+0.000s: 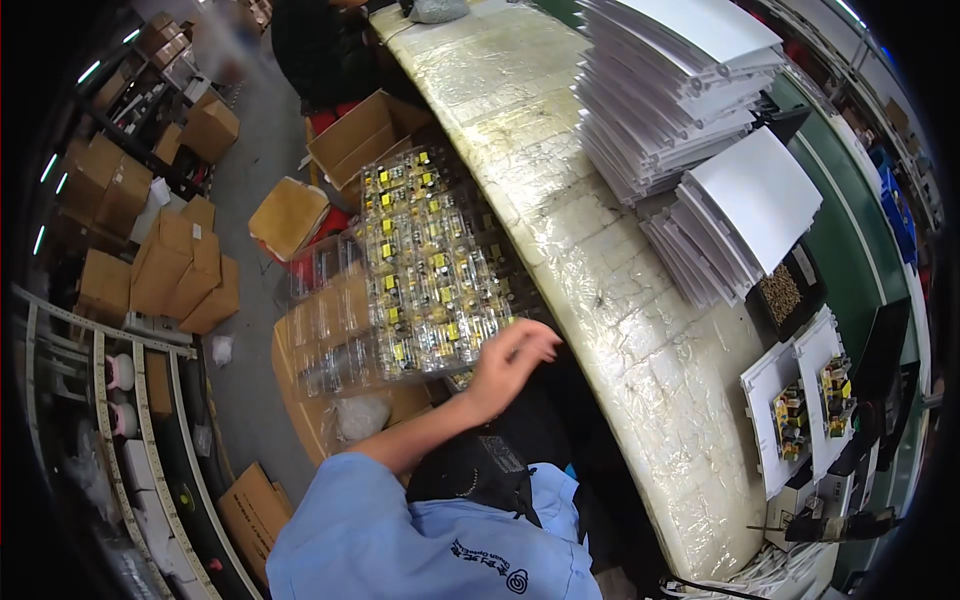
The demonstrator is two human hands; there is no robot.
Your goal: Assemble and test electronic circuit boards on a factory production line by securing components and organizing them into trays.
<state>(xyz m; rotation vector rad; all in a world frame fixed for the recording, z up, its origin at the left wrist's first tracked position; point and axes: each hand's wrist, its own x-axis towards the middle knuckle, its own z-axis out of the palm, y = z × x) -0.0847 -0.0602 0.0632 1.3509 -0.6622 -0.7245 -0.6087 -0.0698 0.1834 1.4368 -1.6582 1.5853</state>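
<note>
My left hand (511, 368) is raised beside the near right corner of a clear plastic tray (345, 375), close to the bench edge. Its fingers are loosely bent and apart, and no object shows in them. Several small circuit boards (430, 262) with yellow parts sit in rows in the tray's compartments. At the tray's left, the clear compartments show no boards. My right hand is out of view.
A film-covered bench (600, 270) runs along my right. Tall stacks of white panels (680, 100) stand on it, near a black bin of small fasteners (782, 294) and two white panels bearing circuit boards (790, 420). Cardboard boxes (175, 262) and a rack (105, 400) are at left.
</note>
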